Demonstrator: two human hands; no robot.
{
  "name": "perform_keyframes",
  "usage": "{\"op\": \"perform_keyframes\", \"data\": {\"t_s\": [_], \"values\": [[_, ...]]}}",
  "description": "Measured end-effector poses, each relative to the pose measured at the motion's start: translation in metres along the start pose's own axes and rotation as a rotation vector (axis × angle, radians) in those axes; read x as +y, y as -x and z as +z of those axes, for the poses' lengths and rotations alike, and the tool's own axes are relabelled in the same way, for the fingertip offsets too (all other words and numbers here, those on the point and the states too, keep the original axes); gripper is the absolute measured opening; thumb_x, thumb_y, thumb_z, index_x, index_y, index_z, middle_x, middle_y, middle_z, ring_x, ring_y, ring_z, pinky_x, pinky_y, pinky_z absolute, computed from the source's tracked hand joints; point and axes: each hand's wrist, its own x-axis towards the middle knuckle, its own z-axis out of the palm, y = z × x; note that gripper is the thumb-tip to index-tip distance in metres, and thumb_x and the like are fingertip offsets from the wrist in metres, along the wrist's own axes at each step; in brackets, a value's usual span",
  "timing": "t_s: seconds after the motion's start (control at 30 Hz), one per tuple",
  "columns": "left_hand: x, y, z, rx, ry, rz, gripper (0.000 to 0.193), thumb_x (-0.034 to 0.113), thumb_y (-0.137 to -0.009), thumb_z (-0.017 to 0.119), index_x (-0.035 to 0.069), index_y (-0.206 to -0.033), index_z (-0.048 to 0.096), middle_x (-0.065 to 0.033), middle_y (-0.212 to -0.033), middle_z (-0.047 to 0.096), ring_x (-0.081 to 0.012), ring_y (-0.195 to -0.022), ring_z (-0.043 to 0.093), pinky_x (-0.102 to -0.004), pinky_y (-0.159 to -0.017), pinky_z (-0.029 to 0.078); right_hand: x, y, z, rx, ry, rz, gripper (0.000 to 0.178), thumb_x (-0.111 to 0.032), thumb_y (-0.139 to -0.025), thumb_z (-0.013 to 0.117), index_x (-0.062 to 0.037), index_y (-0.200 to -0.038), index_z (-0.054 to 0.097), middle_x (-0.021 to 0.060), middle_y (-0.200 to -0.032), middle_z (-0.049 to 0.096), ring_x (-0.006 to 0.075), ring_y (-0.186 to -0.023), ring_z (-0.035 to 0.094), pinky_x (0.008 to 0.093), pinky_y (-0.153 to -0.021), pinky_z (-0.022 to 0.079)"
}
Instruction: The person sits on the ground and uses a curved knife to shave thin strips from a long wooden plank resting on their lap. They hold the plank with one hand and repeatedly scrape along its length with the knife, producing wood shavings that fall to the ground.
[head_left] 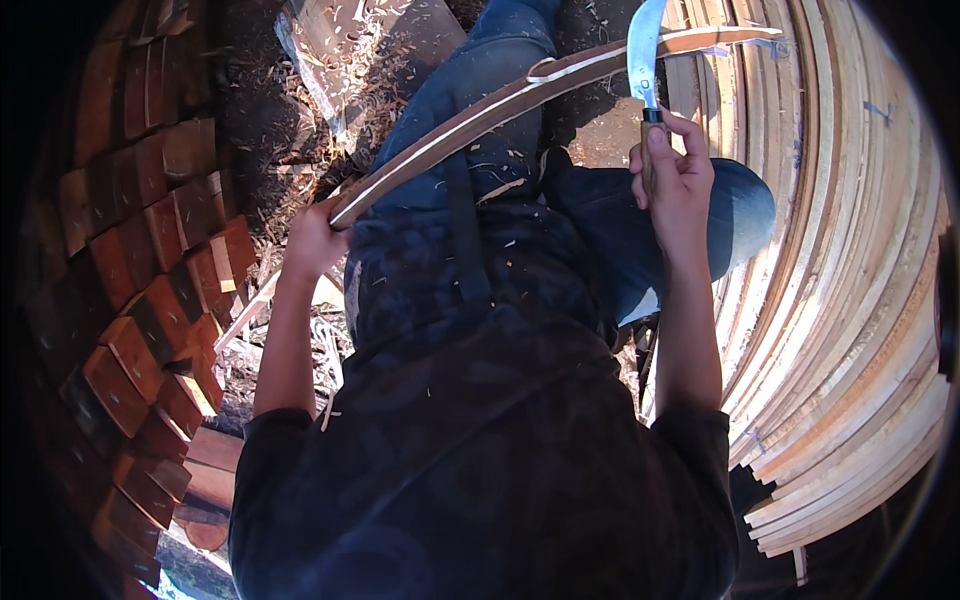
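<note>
Over your jeans (488, 65), the wooden strip (520, 98) slants away, left hand (318, 240) clamped round its near end, probably for steadiness; right hand (676, 180) grips the knife (643, 80) by its handle (blade pointing away, sensible).

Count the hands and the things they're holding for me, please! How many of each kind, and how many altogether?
Left hand and right hand: 2
Knife: 1
Long wooden strip: 1
Total: 4
</note>
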Motion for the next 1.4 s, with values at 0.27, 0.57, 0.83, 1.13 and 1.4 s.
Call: {"op": "perform_keyframes", "data": {"t_s": [0.27, 0.57, 0.83, 1.13, 1.4], "values": [[-0.004, 0.002, 0.004, 0.027, 0.017, 0.049, 0.033, 0.010, -0.068, 0.067, 0.006, -0.101, 0.069, -0.0228, -0.083, 0.066, -0.0394, -0.080, 0.065, -0.0442, -0.074, 0.052, 0.010, 0.017, 0.015, -0.274, 0.116, 0.118, 0.025, -0.012, -0.095, 0.060, -0.0019, -0.118, 0.056, 0.0001, -0.074, 0.058, 0.0050, -0.062, 0.051, 0.0207, -0.061, 0.042], [-0.012, 0.000, 0.006, -0.030, 0.057, 0.023, 0.039, 0.010, -0.067, 0.070, 0.006, -0.106, 0.069, -0.0228, -0.087, 0.067, -0.0380, -0.084, 0.066, -0.0429, -0.076, 0.052, 0.013, 0.019, 0.012, -0.199, 0.145, 0.097, 0.028, -0.016, -0.096, 0.058, -0.0040, -0.121, 0.053, 0.0015, -0.067, 0.058, 0.0018, -0.045, 0.040, 0.0188, -0.040, 0.030], [-0.002, 0.001, 0.003, 0.037, 0.037, 0.036, 0.036, 0.008, -0.067, 0.068, 0.006, -0.103, 0.069, -0.0224, -0.086, 0.067, -0.0380, -0.083, 0.066, -0.0440, -0.075, 0.051, -0.011, 0.000, -0.017, -0.102, 0.292, 0.077, 0.031, -0.016, -0.097, 0.058, -0.0044, -0.124, 0.047, 0.0016, -0.063, 0.055, 0.0027, -0.043, 0.042, 0.0186, -0.039, 0.029], [0.000, 0.000, 0.004, 0.038, -0.036, 0.039, 0.036, 0.009, -0.067, 0.066, 0.006, -0.103, 0.069, -0.0227, -0.085, 0.067, -0.0388, -0.082, 0.065, -0.0440, -0.075, 0.052, 0.023, 0.000, -0.003, -0.381, 0.419, -0.197, 0.028, -0.014, -0.096, 0.059, -0.0050, -0.123, 0.056, 0.0052, -0.072, 0.060, 0.0044, -0.053, 0.049, 0.0182, -0.049, 0.035], [-0.003, -0.002, 0.007, 0.008, -0.004, 0.015, 0.036, 0.008, -0.068, 0.067, 0.004, -0.104, 0.069, -0.0234, -0.084, 0.066, -0.0398, -0.082, 0.065, -0.0436, -0.075, 0.052, 0.017, -0.001, 0.002, -0.394, 0.439, -0.143, 0.029, -0.014, -0.095, 0.060, -0.0059, -0.123, 0.058, 0.0001, -0.069, 0.059, 0.0032, -0.058, 0.051, 0.0198, -0.054, 0.038]]}}
